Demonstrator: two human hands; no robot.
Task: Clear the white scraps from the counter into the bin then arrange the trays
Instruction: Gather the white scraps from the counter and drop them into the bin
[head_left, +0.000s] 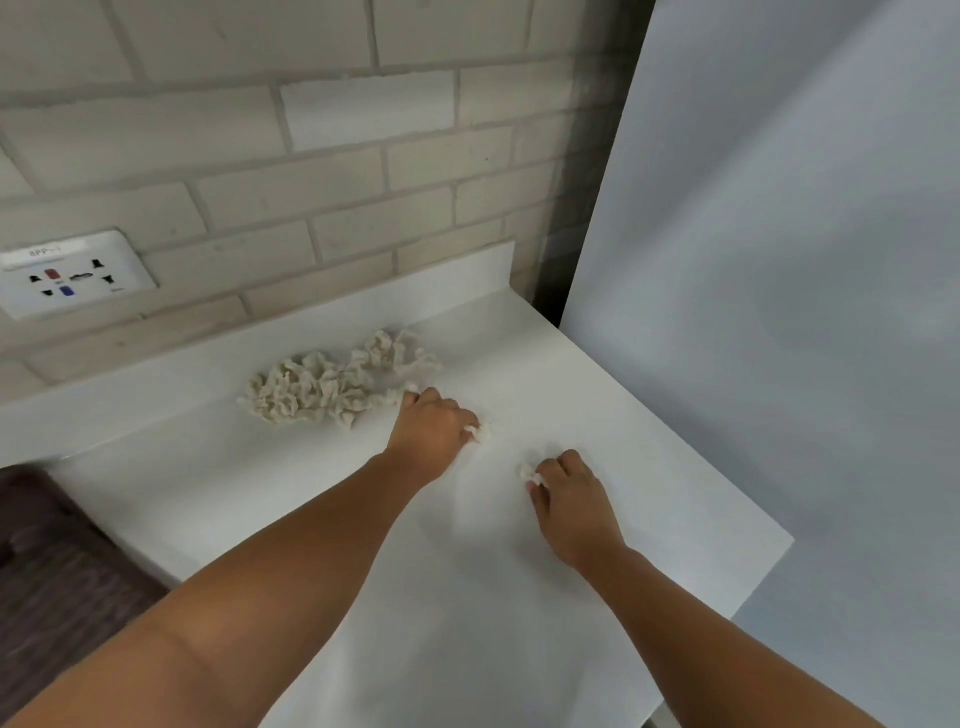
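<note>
The white scraps (337, 384) lie mostly as one crumpled heap on the counter (519, 597), toward its back edge, at about eleven o'clock from the left hand. Two small stray bits sit apart from the heap, nearer the counter's middle.

The left hand (434, 434) rests knuckles-up just beside the heap's right end, fingers curled and closed on a small white scrap (483, 432) that shows at its fingertips at three o'clock. The right hand (566, 493) lies at about four o'clock from the left, well clear of the heap, fingers likewise curled and pinching another small scrap (529, 473) at its ten o'clock side. Judgement: each hand is gathering loose outliers first, so that the strays can join the main heap or be carried off in one handful.

Neither bin nor trays are in view; the clearing step looks barely begun, the heap being untouched.

Surroundings: a tiled wall (311, 156) behind the counter, a socket plate (72, 273) at nine o'clock from the heap, and a pale panel (779, 260) standing along the counter's right side.
</note>
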